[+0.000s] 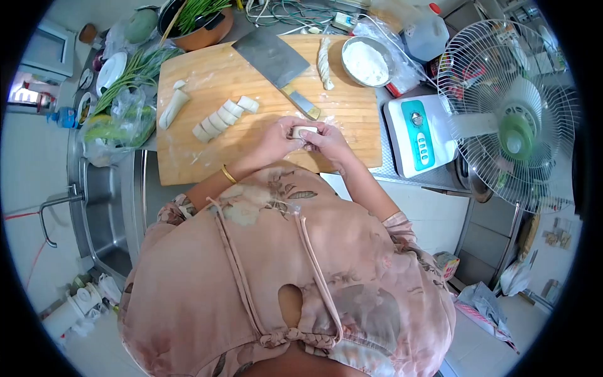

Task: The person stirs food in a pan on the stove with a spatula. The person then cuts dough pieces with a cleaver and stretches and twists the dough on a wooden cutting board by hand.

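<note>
Near the front edge of a wooden cutting board (270, 166), my left hand (281, 139) and my right hand (330, 141) meet around a small piece of white dough (304, 132). Fingers of both hands are closed on it, with the thumbs at its near side. Just beyond them lies a cleaver (270, 56), its handle pointing toward my hands. A row of cut dough pieces (220, 120) sits left of my hands. Farther left is a longer dough piece (173, 110) with a small bit above it. A twisted dough strip (325, 63) lies at the back right.
A metal bowl (345, 60) of white flour (365, 63) stands at the board's back right. A kitchen scale (419, 135) and a fan (515, 119) are to the right. Green vegetables (119, 125) and a sink (107, 207) lie left. A brown pot (204, 34) is behind.
</note>
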`<state>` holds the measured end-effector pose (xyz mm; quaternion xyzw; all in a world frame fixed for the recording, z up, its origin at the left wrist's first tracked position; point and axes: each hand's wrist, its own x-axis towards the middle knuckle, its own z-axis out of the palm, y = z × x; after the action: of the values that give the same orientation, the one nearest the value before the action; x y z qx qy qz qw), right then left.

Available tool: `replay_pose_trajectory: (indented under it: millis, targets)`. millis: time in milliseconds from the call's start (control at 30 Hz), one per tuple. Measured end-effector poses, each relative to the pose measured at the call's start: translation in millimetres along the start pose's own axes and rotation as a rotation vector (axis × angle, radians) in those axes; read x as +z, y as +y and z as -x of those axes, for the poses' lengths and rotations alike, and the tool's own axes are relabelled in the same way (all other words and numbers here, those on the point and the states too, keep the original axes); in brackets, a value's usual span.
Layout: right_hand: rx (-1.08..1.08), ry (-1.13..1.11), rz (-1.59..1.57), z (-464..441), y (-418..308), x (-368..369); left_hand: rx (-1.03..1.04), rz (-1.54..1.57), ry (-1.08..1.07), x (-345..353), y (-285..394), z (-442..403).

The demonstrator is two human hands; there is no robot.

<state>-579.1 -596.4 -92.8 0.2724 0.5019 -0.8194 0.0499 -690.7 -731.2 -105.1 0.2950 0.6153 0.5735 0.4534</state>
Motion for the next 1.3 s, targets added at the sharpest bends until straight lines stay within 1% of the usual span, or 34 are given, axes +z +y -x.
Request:
replay_pose_trajectory:
  millis: [67, 167, 267, 367, 467, 567, 667, 767, 867, 900, 967, 1033, 1100, 1133, 1200, 1267, 1300]
  targets:
    - [0.007, 0.056, 0.002, 0.6, 2.3, -6.1, 0.047, 0.128, 0.020, 3.0, 6.3, 3.8]
    - [-0.089, 0.083, 0.101, 4.9, 2.6, -6.9, -0.288, 0.363, 0.043, -0.4, 18.5, 7.6]
    - [-0.127, 0.055, 0.183, -0.9, 19.4, -10.5, -0.427, 0.316, -0.053, -1.7, 21.4, 8.6]
    - [-0.087, 0.056, 0.245, -4.0, 23.5, -12.8, -0.372, 0.520, -0.078, -6.0, 41.6, 23.6]
    - [-0.092, 0.014, 0.218, -0.6, 10.7, -23.8, -0.521, 0.457, 0.013, -7.7, 11.8, 7.9]
    - [-0.228, 0.356, 0.239, -4.3, 1.1, -52.1, -0.279, -0.275, -0.012, -0.5, 18.1, -0.3]
    - [-0.399, 0.623, 0.665, -22.1, 13.4, -95.9, 0.121, -0.906, -0.094, 12.7, 22.8, -7.6]
    - [-0.392, 0.744, 1.068, -12.7, 8.7, -77.4, 0.242, -1.005, -0.104, 24.1, 28.4, -8.4]
    - [-0.593, 0.598, 1.014, -11.2, 20.4, -55.1, 0.108, -1.092, -0.157, 16.2, 2.1, -21.9]
    - [-0.626, 0.538, 1.152, -11.3, 27.8, -54.0, 0.091, -1.075, -0.131, 11.8, 6.6, -16.0]
    - [-0.676, 0.434, 1.233, -2.8, 31.5, -51.0, 0.056, -1.046, -0.084, -3.8, 22.9, 2.4]
    - [-0.728, 0.327, 1.309, 1.5, 32.8, -48.3, -0.019, -1.132, -0.024, -19.9, 27.1, 10.0]
    - [-0.710, 0.477, 1.263, 2.6, 30.9, -53.0, -0.093, -1.169, 0.023, -27.9, 30.0, 12.3]
    - [-0.701, 0.547, 1.240, 3.0, 29.0, -54.4, -0.036, -1.142, 0.060, -27.6, 29.2, 8.3]
    - [-0.648, 0.514, 1.282, 3.5, 28.0, -41.7, 0.075, -1.084, 0.131, -24.5, 23.1, -5.1]
    - [-0.598, 0.498, 1.324, 2.5, 23.8, -24.6, 0.067, -0.932, 0.073, -23.0, 9.5, -30.0]
    - [-0.732, 0.396, 1.342, -0.5, 28.3, -21.9, 0.064, -0.854, 0.044, -18.9, 13.3, -39.4]
